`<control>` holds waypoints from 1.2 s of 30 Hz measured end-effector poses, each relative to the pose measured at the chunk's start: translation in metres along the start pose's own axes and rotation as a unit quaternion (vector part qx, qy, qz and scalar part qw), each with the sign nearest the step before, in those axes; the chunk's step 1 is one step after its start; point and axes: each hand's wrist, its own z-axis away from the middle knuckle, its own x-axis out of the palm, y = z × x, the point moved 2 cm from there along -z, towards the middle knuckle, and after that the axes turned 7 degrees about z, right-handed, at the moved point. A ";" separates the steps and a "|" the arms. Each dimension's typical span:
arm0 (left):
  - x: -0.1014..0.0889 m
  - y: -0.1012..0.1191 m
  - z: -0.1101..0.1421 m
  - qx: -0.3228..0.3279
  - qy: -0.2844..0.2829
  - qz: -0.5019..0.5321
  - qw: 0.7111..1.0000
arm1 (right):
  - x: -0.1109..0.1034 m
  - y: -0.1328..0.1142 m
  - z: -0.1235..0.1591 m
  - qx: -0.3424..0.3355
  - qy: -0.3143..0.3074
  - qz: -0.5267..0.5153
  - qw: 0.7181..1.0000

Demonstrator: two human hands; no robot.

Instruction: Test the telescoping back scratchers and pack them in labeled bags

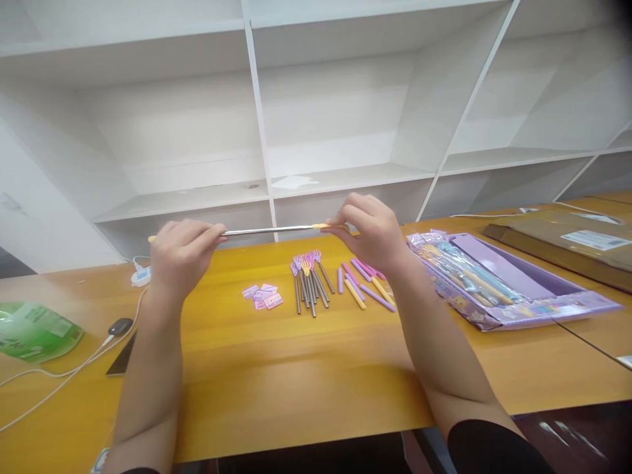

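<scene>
A telescopic back scratcher (269,231) is stretched level above the table, its thin silver rod bare between my hands. My left hand (184,253) is closed around one end, where a bit of yellow pokes out. At the other end, my right hand (371,227) pinches a yellow part, and its fingers hide the tip. Below lies a bunch of back scratchers (312,286) with purple, pink and yellow claw heads and grey rods. Right of them are several loose purple, pink and yellow handle tubes (355,294). Small printed cards (267,301) lie in a pile to the left.
A purple display box (548,312) with bagged back scratchers (464,270) stands at right, beside a flat cardboard box (567,243). At left are a green packet (37,331), white cables (64,376) and a small black device (120,326). White shelves (340,112) rise behind the table.
</scene>
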 end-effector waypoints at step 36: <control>-0.029 -0.121 0.064 -0.142 0.051 -0.018 0.988 | -0.065 0.206 0.067 0.322 0.285 -0.047 0.902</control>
